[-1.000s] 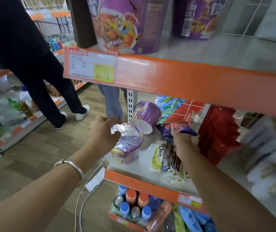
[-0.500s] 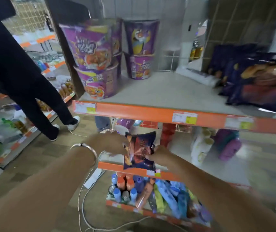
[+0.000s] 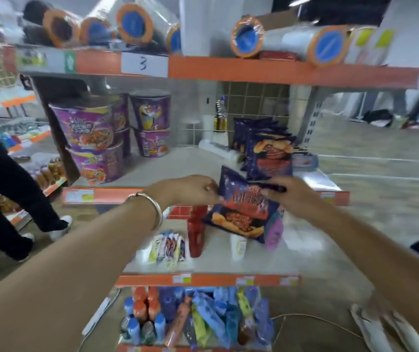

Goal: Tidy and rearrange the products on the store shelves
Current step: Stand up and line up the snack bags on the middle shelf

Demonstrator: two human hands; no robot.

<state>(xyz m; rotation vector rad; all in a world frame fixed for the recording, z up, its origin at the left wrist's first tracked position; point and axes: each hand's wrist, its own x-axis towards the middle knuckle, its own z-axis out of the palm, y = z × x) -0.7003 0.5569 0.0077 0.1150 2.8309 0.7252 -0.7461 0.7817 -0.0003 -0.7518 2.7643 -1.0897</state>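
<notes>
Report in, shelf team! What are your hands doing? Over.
Left hand, right hand: both pinching the chip bag. Bag held up, tilted, off any shelf. Matching bags standing behind; path looks clear.

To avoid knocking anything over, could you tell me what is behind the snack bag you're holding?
Behind the snack bag, a red stack, a white container and a purple pack peek out; the shelf between them is covered.

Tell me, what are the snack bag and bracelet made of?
The snack bag looks like thin glossy plastic film: it crinkles and catches light. The bracelet seems to be polished silvery metal: a smooth, bright, rigid band.
</notes>
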